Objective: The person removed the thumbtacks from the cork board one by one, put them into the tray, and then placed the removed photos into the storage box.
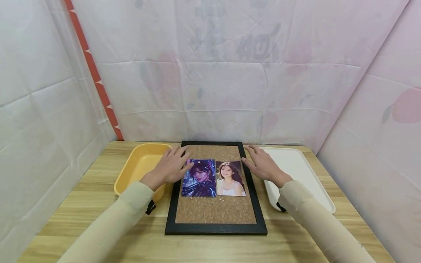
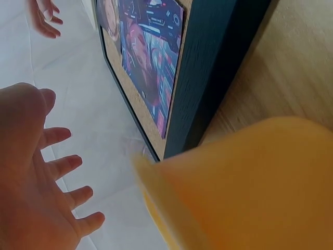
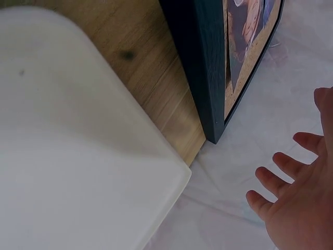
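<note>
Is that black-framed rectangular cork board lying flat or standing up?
Lying flat: the head view shows the cork board face up on the light-brown wooden table.

Place: curtained-off booth | printed cloth walls (image 1: 227,87) | wood-grain table (image 1: 215,250)

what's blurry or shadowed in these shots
Left wrist: the yellow tray is out of focus, its near rim clearly blurred; right wrist: a soft shadow falls across the white tray; head: the light looks soft, and the black frame has fairly crisp edges.
</note>
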{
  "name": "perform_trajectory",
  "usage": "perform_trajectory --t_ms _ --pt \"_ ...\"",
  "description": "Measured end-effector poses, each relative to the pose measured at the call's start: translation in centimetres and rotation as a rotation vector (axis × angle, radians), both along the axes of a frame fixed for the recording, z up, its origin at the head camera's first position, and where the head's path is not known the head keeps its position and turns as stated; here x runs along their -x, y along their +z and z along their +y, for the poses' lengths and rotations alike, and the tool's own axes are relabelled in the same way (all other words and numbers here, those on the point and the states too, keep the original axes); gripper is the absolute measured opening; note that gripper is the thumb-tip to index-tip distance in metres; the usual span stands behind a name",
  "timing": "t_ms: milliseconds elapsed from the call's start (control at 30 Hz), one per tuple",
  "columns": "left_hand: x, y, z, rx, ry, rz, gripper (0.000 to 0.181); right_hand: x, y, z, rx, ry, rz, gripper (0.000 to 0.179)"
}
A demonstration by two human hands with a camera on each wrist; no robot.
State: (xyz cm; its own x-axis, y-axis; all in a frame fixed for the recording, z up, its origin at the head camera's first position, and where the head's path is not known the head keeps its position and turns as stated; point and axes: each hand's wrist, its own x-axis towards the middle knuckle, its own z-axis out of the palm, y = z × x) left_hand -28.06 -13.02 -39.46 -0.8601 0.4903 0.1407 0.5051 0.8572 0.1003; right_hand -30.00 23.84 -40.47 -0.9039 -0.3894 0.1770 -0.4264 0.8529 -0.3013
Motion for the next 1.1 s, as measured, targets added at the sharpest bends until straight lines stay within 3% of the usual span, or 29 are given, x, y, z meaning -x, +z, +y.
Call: perform_trajectory --t_ms 433,833,1100 --pt "-0.6 -0.1 0.9 0.004 0.007 -0.028 0.059 0.0 -0.4 -0.1 0.001 0.019 0.028 0.058" --pt "-0.9 -1.1 1.9 0.018 -0.049 -0.006 0.055 0.1 -0.7 -0.6 0.01 0.021 0.008 0.058" --pt "-1.4 -1.0 2.3 0.033 -0.037 -0.035 0.061 0.1 -0.7 -1.0 0.001 0.017 0.004 0.057"
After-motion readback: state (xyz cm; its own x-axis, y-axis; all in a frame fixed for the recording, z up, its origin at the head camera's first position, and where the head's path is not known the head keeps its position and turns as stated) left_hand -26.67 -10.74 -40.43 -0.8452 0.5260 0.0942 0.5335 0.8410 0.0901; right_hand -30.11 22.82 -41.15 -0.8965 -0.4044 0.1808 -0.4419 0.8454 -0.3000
